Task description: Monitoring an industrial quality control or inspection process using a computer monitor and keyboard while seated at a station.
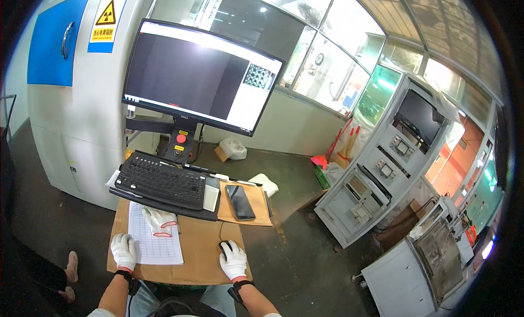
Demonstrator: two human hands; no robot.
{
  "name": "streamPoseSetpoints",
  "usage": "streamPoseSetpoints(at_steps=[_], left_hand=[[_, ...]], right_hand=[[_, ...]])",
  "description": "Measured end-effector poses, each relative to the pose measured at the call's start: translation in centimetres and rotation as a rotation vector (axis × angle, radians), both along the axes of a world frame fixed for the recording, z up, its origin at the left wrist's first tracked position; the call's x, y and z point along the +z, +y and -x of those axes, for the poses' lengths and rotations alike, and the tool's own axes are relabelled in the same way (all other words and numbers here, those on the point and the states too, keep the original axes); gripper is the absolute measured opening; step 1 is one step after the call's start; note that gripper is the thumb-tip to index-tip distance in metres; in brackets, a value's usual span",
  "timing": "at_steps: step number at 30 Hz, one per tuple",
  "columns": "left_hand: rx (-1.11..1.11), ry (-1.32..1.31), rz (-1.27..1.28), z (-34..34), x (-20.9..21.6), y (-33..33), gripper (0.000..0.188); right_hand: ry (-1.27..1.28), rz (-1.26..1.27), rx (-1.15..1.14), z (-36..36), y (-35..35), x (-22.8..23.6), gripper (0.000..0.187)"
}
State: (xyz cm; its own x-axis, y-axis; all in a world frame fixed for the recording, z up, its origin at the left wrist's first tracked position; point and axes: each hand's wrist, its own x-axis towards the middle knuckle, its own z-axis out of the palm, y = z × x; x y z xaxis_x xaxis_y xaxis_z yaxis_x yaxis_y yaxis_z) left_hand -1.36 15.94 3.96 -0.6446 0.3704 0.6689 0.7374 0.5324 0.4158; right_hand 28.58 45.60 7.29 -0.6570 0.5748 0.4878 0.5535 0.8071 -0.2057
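Head view: your right hand (233, 261) grips the mouse (223, 244); your left hand (124, 252) rests palm-down beside the paper (158, 251), whether closed I cannot tell.

Dark grey floor (289, 268), scuffed, with worn yellowish marks. Pale low wall (297, 120) under large windows (330, 68), bright light beyond panes. Translucent ribbed roof panels (442, 16), upper right. Tall white cabinet (82, 126) with blue door (46, 52) at left; grey instrument rack (341, 218) right of centre; low white cabinet (401, 279) at lower right, near rack.
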Motion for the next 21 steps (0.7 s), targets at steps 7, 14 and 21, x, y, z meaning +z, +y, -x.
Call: streamPoseSetpoints(at_steps=[7, 14, 21], left_hand=[[-0.009, -0.040, 0.022, 0.1, 0.2, 0.0, 0.016], [-0.007, -0.079, 0.020, -0.3, 0.6, -0.3, 0.018], [0.003, -0.048, 0.030, 0.0, -0.1, 0.1, 0.018]], right_hand=[[0.000, 0.035, 0.001, -0.3, -0.2, 0.0, 0.049], [-0.041, -0.007, -0.123, -0.3, -1.5, 1.7, 0.061], [-0.014, 0.032, -0.084, 0.0, -0.3, 0.5, 0.062]])
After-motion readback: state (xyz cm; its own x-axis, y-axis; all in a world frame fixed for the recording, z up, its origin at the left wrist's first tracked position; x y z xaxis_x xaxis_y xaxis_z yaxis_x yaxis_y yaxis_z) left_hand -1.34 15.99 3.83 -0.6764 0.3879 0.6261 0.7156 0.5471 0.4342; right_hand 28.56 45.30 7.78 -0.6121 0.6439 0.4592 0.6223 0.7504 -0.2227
